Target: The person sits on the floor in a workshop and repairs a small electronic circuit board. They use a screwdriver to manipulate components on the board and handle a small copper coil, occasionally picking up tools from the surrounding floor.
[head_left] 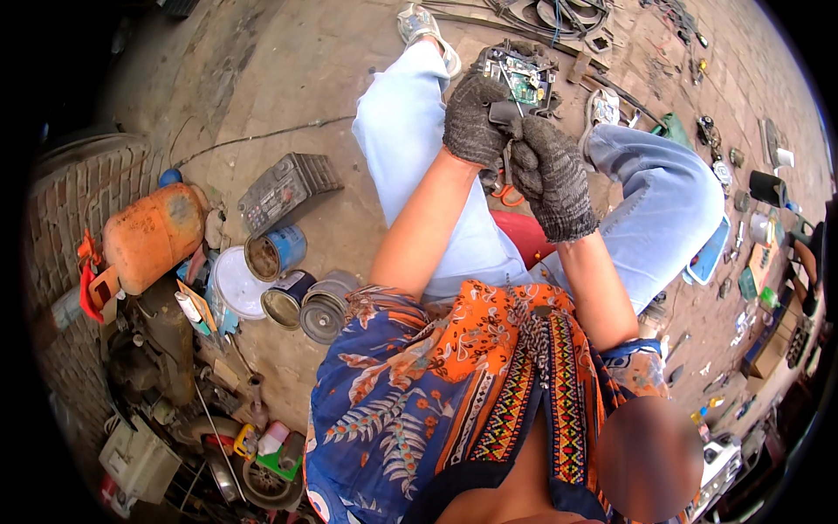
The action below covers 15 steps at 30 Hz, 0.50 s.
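Note:
Both my hands wear dark grey knit gloves and meet between my knees. My left hand [474, 120] is closed on a small dark grey piece [504, 113]. My right hand [554, 179] is closed just beside it, its fingers curled around something I cannot make out. A thin metal shaft [513, 91] rises from between the hands. Just beyond them lies an opened dark device with a green circuit board [526, 85]. Below the gloves, orange looped handles [508, 194] show near a red surface [521, 236] between my legs.
To the left stand a dark battery [284, 194], several open cans including a blue one [277, 252], a white lid [240, 281] and an orange gas cylinder [157, 236]. A fan-like part [559, 16] lies ahead. Small parts and a blue tray [709, 251] lie at right.

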Motion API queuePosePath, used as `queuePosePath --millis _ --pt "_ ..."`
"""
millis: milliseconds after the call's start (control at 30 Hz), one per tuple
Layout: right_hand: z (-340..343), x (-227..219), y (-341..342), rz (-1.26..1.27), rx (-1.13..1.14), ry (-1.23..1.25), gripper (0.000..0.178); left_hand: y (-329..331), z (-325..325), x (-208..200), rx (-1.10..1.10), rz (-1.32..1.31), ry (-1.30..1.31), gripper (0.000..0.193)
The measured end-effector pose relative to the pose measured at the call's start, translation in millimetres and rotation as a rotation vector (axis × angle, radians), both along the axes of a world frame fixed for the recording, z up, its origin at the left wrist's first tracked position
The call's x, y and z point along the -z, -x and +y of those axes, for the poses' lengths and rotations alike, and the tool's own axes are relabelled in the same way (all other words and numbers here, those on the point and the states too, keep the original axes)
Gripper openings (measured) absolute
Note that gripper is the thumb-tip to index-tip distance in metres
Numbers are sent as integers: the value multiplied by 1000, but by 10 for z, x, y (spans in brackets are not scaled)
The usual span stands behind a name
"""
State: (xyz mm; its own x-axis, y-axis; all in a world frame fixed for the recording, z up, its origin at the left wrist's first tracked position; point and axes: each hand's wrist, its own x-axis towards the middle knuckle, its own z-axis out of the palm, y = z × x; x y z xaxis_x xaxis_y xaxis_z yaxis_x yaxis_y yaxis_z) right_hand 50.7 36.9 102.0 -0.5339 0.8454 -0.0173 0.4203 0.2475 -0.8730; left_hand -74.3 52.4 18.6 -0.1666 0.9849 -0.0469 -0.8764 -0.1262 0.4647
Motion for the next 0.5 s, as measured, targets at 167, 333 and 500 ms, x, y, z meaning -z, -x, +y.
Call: queuePosePath --millis 167,333,500 --pt "75 153 -133 563 -65 718 17 56 -12 -140 109 -82 -60 59" --pt "67 -103 29 148 129 149 23 -27 -62 -308 -47 15 -73 42" --pt "70 11 0 -23 -21 -580 18 -6 -29 -265 48 -227 -65 44"
